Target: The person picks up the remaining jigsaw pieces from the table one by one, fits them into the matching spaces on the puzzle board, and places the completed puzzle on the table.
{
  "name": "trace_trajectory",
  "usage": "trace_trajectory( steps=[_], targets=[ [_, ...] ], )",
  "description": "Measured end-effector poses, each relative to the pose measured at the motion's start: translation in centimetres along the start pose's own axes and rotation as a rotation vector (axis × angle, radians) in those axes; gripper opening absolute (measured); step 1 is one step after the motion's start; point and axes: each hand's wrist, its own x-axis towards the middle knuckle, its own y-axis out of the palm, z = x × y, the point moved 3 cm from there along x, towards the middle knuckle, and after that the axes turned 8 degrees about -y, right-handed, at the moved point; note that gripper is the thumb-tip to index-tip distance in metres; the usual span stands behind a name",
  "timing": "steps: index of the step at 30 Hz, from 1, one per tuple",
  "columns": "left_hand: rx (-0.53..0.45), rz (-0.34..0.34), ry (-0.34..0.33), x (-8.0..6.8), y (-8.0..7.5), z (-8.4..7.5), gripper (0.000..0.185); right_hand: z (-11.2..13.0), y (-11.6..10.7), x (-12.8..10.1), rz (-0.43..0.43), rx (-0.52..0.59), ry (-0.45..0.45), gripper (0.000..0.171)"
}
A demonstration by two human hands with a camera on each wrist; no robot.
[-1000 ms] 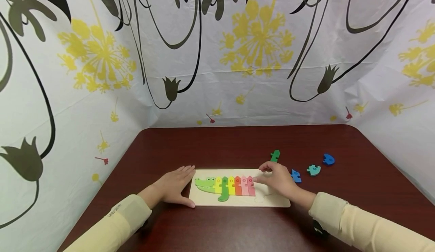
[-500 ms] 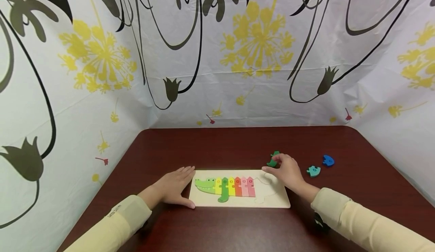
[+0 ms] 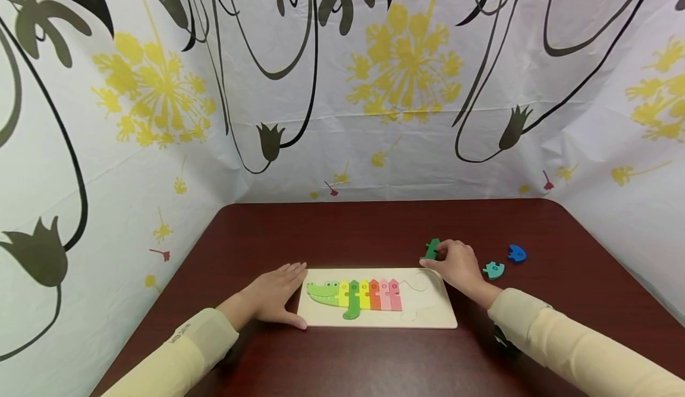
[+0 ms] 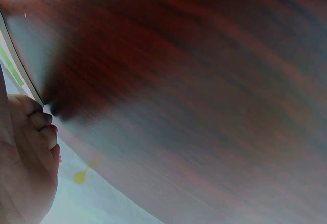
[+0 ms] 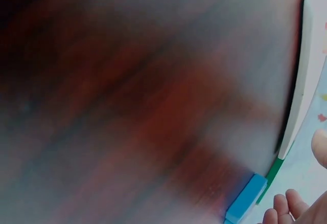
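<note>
A pale wooden puzzle board (image 3: 374,320) lies near the table's middle, with a crocodile head (image 3: 323,291) and several coloured body pieces fitted in it. Bare outlines show on its right part. My left hand (image 3: 275,296) rests spread at the board's left edge. Above the board's top right corner is my right hand (image 3: 457,269), thumb and fingers apart, beside a dark green puzzle piece (image 3: 432,247). No piece shows between them. In the right wrist view a blue puzzle piece (image 5: 246,199) lies near the fingers; the hand hides it in the head view.
To the right of my right hand lie a teal puzzle piece (image 3: 493,270) and another blue piece (image 3: 517,253). All sit on the dark red-brown table (image 3: 332,230). A white patterned cloth (image 3: 342,147) hangs behind the table and along its sides.
My right hand has moved from the board's pink pieces up and right to the green piece, then drawn slightly back from it. The left hand stays put.
</note>
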Motion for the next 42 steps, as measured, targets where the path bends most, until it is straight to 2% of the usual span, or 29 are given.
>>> trace_trajectory(
  steps=[8,15,30,35,42],
  targets=[
    [0.002,-0.003,0.016,-0.02,-0.17,-0.04,0.118,-0.43,0.4,0.29,0.009,-0.039,0.014,0.062],
    [-0.007,0.002,0.011,-0.06,-0.17,-0.14,0.118,-0.75,0.78,0.14,0.028,-0.03,0.038,0.063],
    [0.0,0.029,0.002,-0.09,0.01,-0.19,0.118,-0.95,1.04,0.27,0.02,-0.049,0.007,0.056],
    [0.002,0.025,0.002,-0.09,0.0,-0.16,0.118,-0.86,1.03,0.43,0.014,-0.057,0.003,0.051],
    [0.009,0.028,-0.003,-0.04,-0.04,-0.17,0.118,-0.78,0.97,0.66,0.016,-0.059,0.005,0.034]
  ],
)
